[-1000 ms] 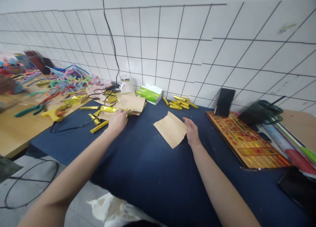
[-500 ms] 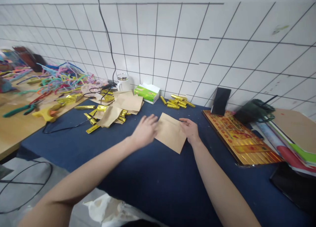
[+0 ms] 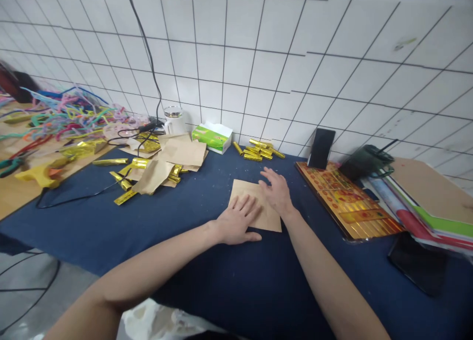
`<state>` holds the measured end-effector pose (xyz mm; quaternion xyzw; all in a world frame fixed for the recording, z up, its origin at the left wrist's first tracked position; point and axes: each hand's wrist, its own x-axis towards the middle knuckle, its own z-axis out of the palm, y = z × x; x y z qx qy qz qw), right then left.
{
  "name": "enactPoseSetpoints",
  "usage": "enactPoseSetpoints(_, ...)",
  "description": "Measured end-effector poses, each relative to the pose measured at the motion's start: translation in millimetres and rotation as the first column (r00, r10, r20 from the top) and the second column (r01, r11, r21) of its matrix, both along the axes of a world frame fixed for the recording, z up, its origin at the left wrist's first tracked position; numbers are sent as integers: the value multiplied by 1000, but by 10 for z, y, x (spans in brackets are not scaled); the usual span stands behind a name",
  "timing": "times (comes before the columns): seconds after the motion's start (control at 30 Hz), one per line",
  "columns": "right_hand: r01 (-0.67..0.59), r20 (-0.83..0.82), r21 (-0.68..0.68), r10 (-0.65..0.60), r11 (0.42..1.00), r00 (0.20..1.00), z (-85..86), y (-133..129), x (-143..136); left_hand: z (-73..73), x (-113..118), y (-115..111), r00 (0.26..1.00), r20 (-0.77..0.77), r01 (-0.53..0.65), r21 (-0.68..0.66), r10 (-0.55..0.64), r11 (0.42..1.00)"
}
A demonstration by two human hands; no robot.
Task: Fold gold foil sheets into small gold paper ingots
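Note:
A square of brown kraft paper point(image 3: 268, 221) lies flat on the dark blue tablecloth point(image 3: 177, 217) in front of me. My left hand point(image 3: 239, 221) rests on the paper's left part, palm down with fingers spread. Over its upper right edge is my right hand point(image 3: 276, 189), fingers apart and holding nothing; whether it touches the paper I cannot tell. Beyond the hands, several gold foil rolls point(image 3: 258, 150) are heaped near the wall. More brown paper pieces point(image 3: 181, 150) lie in a loose pile to the left, with gold strips point(image 3: 125, 197) among them.
A yellow glue gun point(image 3: 42, 175) with its cord lies at left, near tangled pipe cleaners point(image 3: 74, 113). Along the wall stand a white mug point(image 3: 174, 122), a green tissue pack point(image 3: 212, 137) and a phone point(image 3: 321, 149). At right are a gold-red patterned board point(image 3: 343, 199) and stacked papers point(image 3: 432, 197).
My left hand has moved right and down onto the paper. My right hand has shifted up and left, its fingers now spread. The paper has turned squarer to me, and the view has shifted slightly.

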<state>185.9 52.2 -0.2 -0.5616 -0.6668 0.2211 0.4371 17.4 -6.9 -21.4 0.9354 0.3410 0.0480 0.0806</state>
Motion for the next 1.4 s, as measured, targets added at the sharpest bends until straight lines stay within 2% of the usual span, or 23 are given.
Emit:
enactPoseSetpoints(0.03,-72,132,50,65,996,989,58,-87,-92,6,4,-10,1000,6,-2,2,2,1000)
enactPoseSetpoints(0.1,-276,242,19,263,961,934,123,-283,-282,20,13,-33,1000,25,-3,1,3,1000)
enactPoseSetpoints(0.17,-440,316,-65,436,896,842,103,-440,-415,29,19,-53,998,57,7,6,-8,1000)
enactPoseSetpoints(0.23,-509,453,-124,505,852,735,25,-493,-430,28,20,-62,997,69,22,3,-22,1000)
enactPoseSetpoints(0.33,-476,577,-229,512,849,637,-101,-355,-237,22,16,-54,999,44,11,-11,-10,1000)
enactPoseSetpoints(0.4,-368,636,-267,450,891,627,-157,-194,-57,19,15,-37,999,42,-3,0,3,1000)
enactPoseSetpoints(0.53,-291,704,-256,385,922,597,-214,7,145,16,23,-10,999,48,2,19,-3,1000)
enactPoseSetpoints(0.7,-255,748,-239,345,937,567,-239,-23,106,25,-3,-140,999,37,-15,6,15,1000)
enactPoseSetpoints(0.93,-208,772,-236,313,949,554,-259,-14,81,92,-164,-539,993,56,106,-5,-106,994)
enactPoseSetpoints(1.03,-172,779,-218,278,961,562,-218,-24,54,109,-175,-564,993,62,105,-12,-104,994)
enactPoseSetpoints(1.13,-141,794,-139,196,980,576,-119,-189,-69,130,-165,-544,991,72,111,-14,-110,994)
enactPoseSetpoints(1.2,-267,772,-174,300,948,561,-55,-387,-188,149,-164,-541,992,73,107,-24,-105,994)
enactPoseSetpoints(1.3,-494,676,-298,545,817,495,-22,-640,-300,169,-174,-552,993,67,102,-65,-98,993)
enactPoseSetpoints(1.33,-519,657,-321,581,792,480,-30,-668,-298,171,-178,-555,993,70,100,-77,-95,992)
enactPoseSetpoints(1.4,-509,651,-352,596,785,470,-67,-613,-230,169,-184,-556,992,85,101,-90,-94,991)
